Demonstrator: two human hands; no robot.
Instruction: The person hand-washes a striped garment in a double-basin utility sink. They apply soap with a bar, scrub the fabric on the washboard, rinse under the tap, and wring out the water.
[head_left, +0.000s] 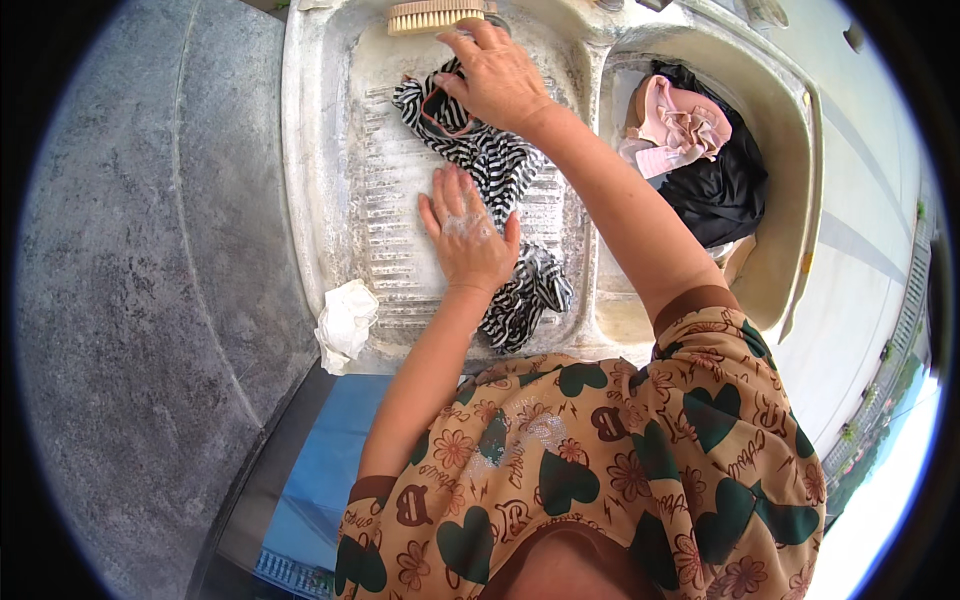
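Note:
A black-and-white striped garment (504, 169) lies bunched along the ribbed washboard (401, 247) of a laundry sink. My left hand (471, 236), with suds on its back, rests palm down at the garment's left edge, fingers apart. The garment's lower end is crumpled beside that wrist. Over the upper end, where a reddish-trimmed opening shows, my right hand (501, 75) has its fingers spread and curved. The thumb is by the striped cloth and the fingertips come close to a scrub brush (436, 18). My right palm is hidden from above.
In the right basin (622, 300) lie a pink padded garment (679, 127) and black cloth (724, 195). A crumpled white cloth (346, 322) sits on the sink's lower left corner. A grey wall (142, 225) borders the sink's left side.

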